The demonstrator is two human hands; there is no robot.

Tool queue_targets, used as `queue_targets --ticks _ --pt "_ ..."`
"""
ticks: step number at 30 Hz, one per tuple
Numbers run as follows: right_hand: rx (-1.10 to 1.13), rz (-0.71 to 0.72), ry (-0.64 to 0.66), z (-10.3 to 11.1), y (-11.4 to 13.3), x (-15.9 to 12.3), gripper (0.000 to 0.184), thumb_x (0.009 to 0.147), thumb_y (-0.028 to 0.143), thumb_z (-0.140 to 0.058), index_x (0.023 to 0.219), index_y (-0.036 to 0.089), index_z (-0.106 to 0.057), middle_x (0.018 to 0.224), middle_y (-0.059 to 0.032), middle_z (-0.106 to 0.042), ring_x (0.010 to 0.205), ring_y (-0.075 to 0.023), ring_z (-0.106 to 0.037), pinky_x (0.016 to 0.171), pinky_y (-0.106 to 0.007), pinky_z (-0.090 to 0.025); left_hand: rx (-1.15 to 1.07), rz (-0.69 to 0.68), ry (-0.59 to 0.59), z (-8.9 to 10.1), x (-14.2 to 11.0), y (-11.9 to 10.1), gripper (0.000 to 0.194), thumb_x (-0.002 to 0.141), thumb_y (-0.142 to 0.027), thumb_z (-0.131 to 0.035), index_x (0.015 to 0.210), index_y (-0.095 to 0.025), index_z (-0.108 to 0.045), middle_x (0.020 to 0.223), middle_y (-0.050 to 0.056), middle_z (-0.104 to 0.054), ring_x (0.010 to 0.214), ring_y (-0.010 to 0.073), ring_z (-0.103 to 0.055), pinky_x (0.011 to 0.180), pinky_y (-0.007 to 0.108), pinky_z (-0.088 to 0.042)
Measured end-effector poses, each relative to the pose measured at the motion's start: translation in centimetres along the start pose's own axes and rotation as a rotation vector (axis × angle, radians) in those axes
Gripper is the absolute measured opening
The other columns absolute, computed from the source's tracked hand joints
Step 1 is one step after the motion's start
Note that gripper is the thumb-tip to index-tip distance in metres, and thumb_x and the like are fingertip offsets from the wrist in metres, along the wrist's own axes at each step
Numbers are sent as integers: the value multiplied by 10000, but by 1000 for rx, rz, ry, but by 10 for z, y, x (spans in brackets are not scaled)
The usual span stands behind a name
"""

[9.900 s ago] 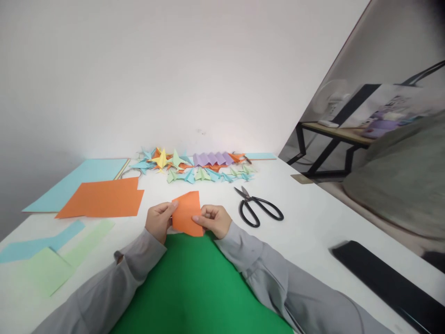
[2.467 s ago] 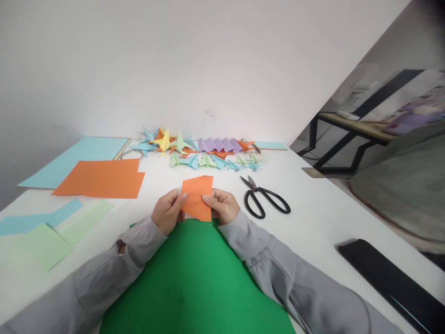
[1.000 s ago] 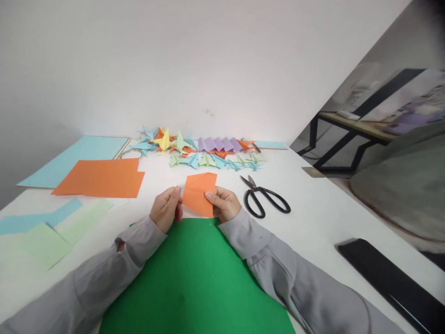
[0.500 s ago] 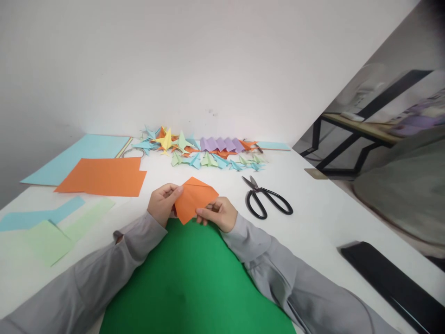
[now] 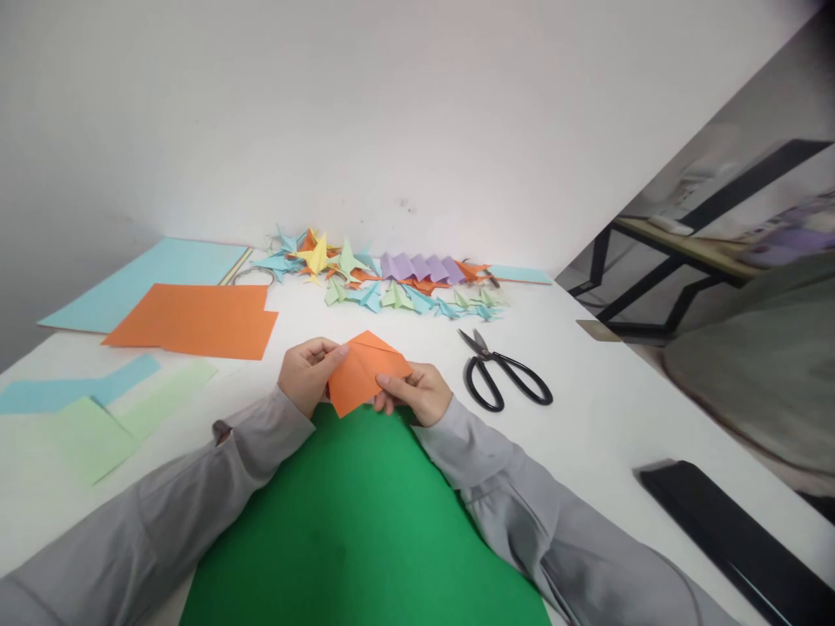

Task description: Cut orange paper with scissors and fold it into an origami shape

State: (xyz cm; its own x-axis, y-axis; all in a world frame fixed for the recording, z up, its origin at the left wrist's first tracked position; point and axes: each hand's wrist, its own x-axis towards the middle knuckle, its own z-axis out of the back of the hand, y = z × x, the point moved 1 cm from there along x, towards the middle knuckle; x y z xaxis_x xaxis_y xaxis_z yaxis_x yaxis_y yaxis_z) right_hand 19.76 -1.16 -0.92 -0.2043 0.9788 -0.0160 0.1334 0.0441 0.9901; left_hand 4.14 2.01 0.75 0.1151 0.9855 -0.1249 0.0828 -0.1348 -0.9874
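Observation:
A small sheet of orange paper point(image 5: 362, 369) with a folded flap along its upper right edge is held up between both hands. My left hand point(image 5: 308, 376) pinches its left side, thumb on the front face. On the lower right my right hand point(image 5: 421, 393) grips it, thumb in front and fingers behind. The paper hangs over the far end of a green mat point(image 5: 365, 522). To the right, black-handled scissors point(image 5: 499, 374) lie with blades slightly apart, touched by neither hand.
Folded paper figures point(image 5: 391, 291) and a purple pleated strip point(image 5: 421, 269) line the wall. Orange sheets point(image 5: 196, 322), a blue sheet point(image 5: 150, 274) and green paper pieces point(image 5: 97, 439) lie on the left. A black object point(image 5: 731, 530) rests at right; a small brown card point(image 5: 597, 330) sits by the table edge.
My right thumb has slid slightly up and right on the orange paper, which has tilted a little. Both hands keep their hold. The camera view has shifted slightly.

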Motion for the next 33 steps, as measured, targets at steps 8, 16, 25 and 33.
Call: queue_targets --ticks 8,16,25,33 --pt "-27 8 -14 -3 -3 2 356 613 485 -679 606 142 -584 477 -7 -616 357 -82 -492 387 -211 -376 -73 -28 57 0 1 2 309 563 -400 -720 693 -136 -624 535 -14 -606 463 106 -539 403 204 -420" --pt "-34 -3 122 1 4 -4 385 664 533 -598 619 151 -590 493 4 -564 445 -102 -479 438 -230 -342 -36 -1 185 3 2 0 216 555 -339 -723 614 -137 -670 568 12 -648 526 124 -561 509 236 -447" --pt "-239 18 149 1 1 -4 273 684 395 -561 542 169 -504 427 68 -351 436 -68 -286 434 -214 -214 253 -22 589 -1 -4 -3 163 579 -285 -644 528 -131 -653 450 -6 -535 454 83 -418 415 191 -313" --pt "-349 83 238 1 0 -7 205 698 322 -515 557 179 -472 458 67 -326 438 -65 -270 430 -212 -193 304 -3 643 -4 -7 -5 157 563 -247 -563 463 -130 -591 382 -34 -401 413 63 -314 395 192 -218"
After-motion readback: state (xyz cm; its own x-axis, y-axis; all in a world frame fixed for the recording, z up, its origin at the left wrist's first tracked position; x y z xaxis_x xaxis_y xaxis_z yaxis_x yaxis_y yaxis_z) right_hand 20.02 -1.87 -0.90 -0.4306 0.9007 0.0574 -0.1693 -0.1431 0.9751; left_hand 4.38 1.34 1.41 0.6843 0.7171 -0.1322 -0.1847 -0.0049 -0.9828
